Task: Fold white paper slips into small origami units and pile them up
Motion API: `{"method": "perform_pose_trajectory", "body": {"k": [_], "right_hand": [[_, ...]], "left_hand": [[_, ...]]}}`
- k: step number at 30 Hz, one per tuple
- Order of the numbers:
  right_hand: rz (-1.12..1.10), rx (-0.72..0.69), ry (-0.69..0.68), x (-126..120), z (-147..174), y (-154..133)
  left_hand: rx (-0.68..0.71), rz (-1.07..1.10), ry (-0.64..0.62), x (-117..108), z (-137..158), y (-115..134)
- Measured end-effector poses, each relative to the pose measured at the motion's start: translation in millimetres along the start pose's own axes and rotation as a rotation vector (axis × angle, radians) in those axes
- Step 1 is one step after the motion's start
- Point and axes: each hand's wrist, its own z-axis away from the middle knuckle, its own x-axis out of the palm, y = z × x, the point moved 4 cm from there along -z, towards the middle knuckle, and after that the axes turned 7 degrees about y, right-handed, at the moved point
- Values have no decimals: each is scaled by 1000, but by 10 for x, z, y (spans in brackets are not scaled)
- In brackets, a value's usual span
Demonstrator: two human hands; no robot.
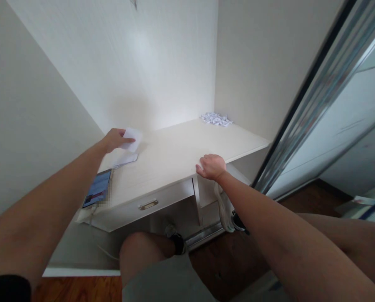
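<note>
My left hand (114,139) pinches a small white sheet of paper (133,139) between thumb and fingers, above the left part of a white desk (165,153). Just below it, a stack of white paper (126,160) lies flat on the desktop. My right hand (211,166) rests curled in a loose fist on the desk's front edge, with nothing visible in it. In the back right corner sits a heap of crumpled or torn white paper bits (216,119).
A tablet or phone with a lit screen (97,188) lies at the desk's left end, a cable (96,235) hanging from it. A drawer with a metal handle (148,204) is under the desktop. On the right stands a metal-framed sliding door (303,100). My knee (140,247) is below the desk.
</note>
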Motion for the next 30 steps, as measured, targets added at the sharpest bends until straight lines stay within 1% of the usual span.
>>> {"method": "perform_pose_trajectory", "body": {"k": [1,3,6,9,12,14,16,19,21,23,26,30], "right_hand": [[-4,9,-19,-15,3,-6],[-18,30,-68,-51,-19,0],[-77,74,-167,-98,-166,97],[-201,139,-266,-94,-443,290],[-392,207,-352,20,-785,485],[-537,250,-394,144,-1033,579],[-693,268,-416,272,-1298,628],[-938,235,-442,426,-1670,621],[-1096,187,-478,498,-1842,584],[-1198,143,-524,552,-1929,547],[-1291,95,-564,592,-1936,506],[-1329,89,-537,604,-1887,488]], "left_hand": [[9,136,24,137,24,104],[13,394,23,499,109,299],[-13,695,-70,1125,279,516],[-80,898,-207,1639,375,579],[-186,1022,-305,1959,310,488],[-255,1080,-315,2082,199,383],[-301,1131,-296,2158,85,285],[-340,1182,-280,2226,-10,195],[-352,1203,-283,2247,-14,181],[-363,1210,-280,2248,9,189],[-366,1200,-292,2229,57,223],[-364,1165,-282,2210,74,243]]}}
